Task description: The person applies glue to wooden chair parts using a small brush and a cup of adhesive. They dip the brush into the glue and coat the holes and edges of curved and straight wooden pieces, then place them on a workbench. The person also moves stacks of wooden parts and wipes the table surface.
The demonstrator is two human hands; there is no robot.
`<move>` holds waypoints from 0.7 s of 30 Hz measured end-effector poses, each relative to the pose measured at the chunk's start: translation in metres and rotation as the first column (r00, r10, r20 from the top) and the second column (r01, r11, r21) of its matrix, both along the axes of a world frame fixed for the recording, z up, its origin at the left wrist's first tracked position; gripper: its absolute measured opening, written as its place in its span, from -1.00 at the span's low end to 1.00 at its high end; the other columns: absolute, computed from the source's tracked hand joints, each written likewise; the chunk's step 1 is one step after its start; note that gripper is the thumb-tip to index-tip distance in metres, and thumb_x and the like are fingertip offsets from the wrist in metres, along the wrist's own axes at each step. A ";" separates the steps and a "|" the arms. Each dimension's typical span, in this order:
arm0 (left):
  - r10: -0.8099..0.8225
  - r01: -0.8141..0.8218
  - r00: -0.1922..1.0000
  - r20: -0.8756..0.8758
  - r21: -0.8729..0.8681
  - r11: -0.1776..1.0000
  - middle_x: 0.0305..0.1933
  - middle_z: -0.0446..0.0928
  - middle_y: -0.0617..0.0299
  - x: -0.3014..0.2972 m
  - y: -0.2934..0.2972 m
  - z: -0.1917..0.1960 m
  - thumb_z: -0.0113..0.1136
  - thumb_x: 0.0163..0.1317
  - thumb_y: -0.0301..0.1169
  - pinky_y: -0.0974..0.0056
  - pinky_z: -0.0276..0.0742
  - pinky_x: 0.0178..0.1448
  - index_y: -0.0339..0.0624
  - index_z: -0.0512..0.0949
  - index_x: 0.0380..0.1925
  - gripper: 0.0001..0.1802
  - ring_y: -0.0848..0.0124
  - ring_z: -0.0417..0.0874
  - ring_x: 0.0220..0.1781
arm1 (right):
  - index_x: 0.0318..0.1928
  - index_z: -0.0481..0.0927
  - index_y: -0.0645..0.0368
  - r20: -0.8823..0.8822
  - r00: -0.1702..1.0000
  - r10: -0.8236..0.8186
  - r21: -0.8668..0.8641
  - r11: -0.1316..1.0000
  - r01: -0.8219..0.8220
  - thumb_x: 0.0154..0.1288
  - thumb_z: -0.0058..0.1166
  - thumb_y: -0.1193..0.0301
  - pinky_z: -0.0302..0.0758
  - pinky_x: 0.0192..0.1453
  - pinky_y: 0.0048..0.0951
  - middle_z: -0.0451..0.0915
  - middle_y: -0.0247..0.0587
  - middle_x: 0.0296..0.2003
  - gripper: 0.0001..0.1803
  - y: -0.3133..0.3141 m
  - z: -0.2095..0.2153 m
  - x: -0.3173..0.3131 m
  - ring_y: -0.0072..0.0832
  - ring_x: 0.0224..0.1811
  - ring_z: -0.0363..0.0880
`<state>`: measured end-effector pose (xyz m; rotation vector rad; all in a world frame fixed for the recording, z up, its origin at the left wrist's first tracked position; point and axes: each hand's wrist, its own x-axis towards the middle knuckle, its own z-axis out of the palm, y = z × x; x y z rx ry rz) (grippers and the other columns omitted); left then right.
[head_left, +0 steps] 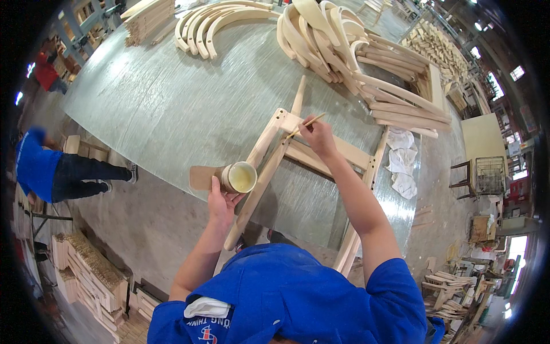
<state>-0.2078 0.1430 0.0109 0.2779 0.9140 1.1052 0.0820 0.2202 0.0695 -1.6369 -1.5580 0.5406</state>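
Note:
My left hand is closed around a round cup of pale yellow liquid, left of a bare wooden chair frame. From the cup's left side juts a flat brown piece; whether it is a handle I cannot tell. Between the fingers of my right hand is a thin wooden stick. Its lower end meets the frame near a corner joint, where small dark holes show in the rails. The frame lies on a metal-topped table, its legs pointing toward me.
Curved wooden parts and a heap of bent pieces lie at the table's far side. White cloths rest at the right edge. A person in blue stands at left, near stacked wood.

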 end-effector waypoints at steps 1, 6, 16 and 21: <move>-0.016 0.016 1.000 0.001 0.003 1.000 0.01 0.45 0.14 0.001 -0.001 -0.001 -0.21 0.36 -0.03 0.06 0.60 -0.05 -0.17 0.30 0.04 -0.53 0.28 0.56 -0.03 | -0.41 0.45 0.27 0.002 1.000 0.013 -0.001 1.000 -0.013 0.14 0.08 0.41 0.42 -0.34 -0.35 0.49 -0.02 -0.56 -0.84 0.002 -0.005 -0.001 -0.25 -0.50 0.49; -0.013 0.012 0.999 -0.031 -0.031 0.999 0.00 0.46 0.14 0.003 -0.006 -0.007 -0.24 0.36 0.01 0.03 0.54 0.02 -0.14 0.33 0.05 -0.50 0.24 0.54 0.02 | -0.40 0.45 0.26 0.076 0.991 0.110 0.004 0.994 -0.111 0.14 0.05 0.42 0.42 -0.32 -0.28 0.49 0.04 -0.52 -0.86 0.006 -0.011 -0.005 -0.09 -0.44 0.50; -0.010 0.007 0.998 -0.064 -0.051 0.999 0.06 0.41 0.14 0.012 -0.010 0.005 -0.25 0.36 0.03 -0.01 0.50 0.06 -0.14 0.27 0.11 -0.47 0.21 0.49 0.07 | -0.41 0.44 0.30 0.076 0.993 0.091 0.009 0.996 -0.092 0.18 0.03 0.45 0.37 -0.38 -0.32 0.44 -0.03 -0.56 -0.85 0.005 -0.007 -0.001 -0.20 -0.51 0.40; 0.009 -0.012 0.999 -0.046 -0.055 0.998 0.04 0.41 0.14 0.014 -0.013 0.004 -0.20 0.36 -0.01 0.01 0.55 0.01 -0.11 0.25 0.09 -0.51 0.25 0.51 0.04 | -0.40 0.44 0.32 0.095 0.984 0.148 -0.023 0.989 -0.147 0.17 0.01 0.38 0.40 -0.30 -0.18 0.50 0.11 -0.46 -0.80 0.001 0.002 -0.013 -0.01 -0.39 0.49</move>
